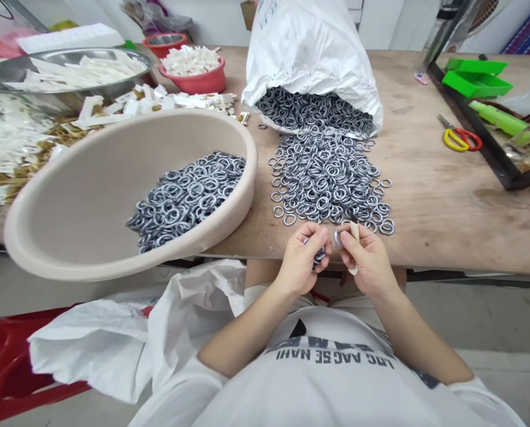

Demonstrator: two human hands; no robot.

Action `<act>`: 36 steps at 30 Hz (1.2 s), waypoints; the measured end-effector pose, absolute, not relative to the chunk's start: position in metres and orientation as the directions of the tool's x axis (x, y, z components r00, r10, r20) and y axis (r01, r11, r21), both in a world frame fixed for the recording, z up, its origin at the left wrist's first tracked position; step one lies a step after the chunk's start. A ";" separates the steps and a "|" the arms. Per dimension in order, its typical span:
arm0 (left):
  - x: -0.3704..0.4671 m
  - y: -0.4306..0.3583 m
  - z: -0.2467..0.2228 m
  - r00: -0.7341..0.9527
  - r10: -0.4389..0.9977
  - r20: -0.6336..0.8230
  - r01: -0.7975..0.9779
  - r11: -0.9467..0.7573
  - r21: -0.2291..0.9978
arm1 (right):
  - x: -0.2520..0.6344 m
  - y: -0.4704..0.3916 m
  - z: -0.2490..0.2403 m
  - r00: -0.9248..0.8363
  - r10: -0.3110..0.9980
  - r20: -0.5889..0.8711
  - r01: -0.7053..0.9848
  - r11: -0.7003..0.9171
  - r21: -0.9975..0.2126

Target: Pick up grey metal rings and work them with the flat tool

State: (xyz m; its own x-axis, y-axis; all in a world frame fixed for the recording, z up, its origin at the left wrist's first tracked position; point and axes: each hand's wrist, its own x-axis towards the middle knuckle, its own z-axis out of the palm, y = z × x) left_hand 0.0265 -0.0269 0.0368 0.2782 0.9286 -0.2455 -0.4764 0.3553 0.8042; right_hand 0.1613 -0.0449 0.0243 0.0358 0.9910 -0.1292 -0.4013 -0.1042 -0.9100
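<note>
At the table's front edge, my left hand is closed round several grey rings. Just to its right, my right hand pinches one ring between thumb and finger and also holds a thin tool with a whitish handle, its dark tip pointing away from me. A loose pile of grey rings lies on the table beyond both hands. More rings fill the mouth of a white sack behind the pile. To the left, a large beige basin holds a heap of rings.
Yellow-and-red scissors lie on the wooden table at right, near a black frame and green trays. White pieces fill a metal bowl and a red bowl. A red stool stands lower left.
</note>
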 end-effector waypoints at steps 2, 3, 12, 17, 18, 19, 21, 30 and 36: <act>0.029 -0.029 0.032 0.267 0.940 -0.212 -0.456 0.317 0.832 | 0.157 -0.044 0.023 0.060 0.990 -0.125 -0.422 -0.088 -0.902; 0.030 -0.029 0.030 0.260 0.945 -0.199 -0.449 0.301 0.841 | 0.155 -0.044 0.022 0.075 0.990 -0.119 -0.430 -0.076 -0.900; 0.035 -0.028 0.023 0.319 0.914 -0.251 -0.461 0.382 0.801 | 0.141 -0.047 0.015 0.187 0.982 0.021 -0.216 0.062 -0.974; 0.031 -0.028 0.029 0.339 0.897 -0.284 -0.449 0.419 0.789 | 0.150 -0.048 0.015 0.199 0.960 0.198 0.047 0.192 -0.980; 0.030 -0.028 0.030 0.350 0.892 -0.287 -0.446 0.428 0.786 | 0.152 -0.049 0.015 0.172 0.966 0.195 0.048 0.189 -0.981; 0.030 -0.028 0.031 0.359 0.888 -0.287 -0.441 0.433 0.786 | 0.154 -0.049 0.016 0.135 0.975 0.176 0.029 0.173 -0.984; 0.030 -0.029 0.032 0.370 0.887 -0.277 -0.434 0.428 0.792 | 0.156 -0.048 0.019 0.063 0.991 0.118 -0.035 0.120 -0.992; 0.028 -0.026 0.039 0.422 0.869 -0.258 -0.411 0.437 0.800 | 0.167 -0.039 0.037 0.098 0.973 0.209 0.052 0.204 -0.978; 0.022 -0.023 0.047 0.429 0.874 -0.227 -0.470 0.431 0.770 | 0.180 -0.048 0.042 -0.079 0.919 0.386 0.427 0.381 -0.820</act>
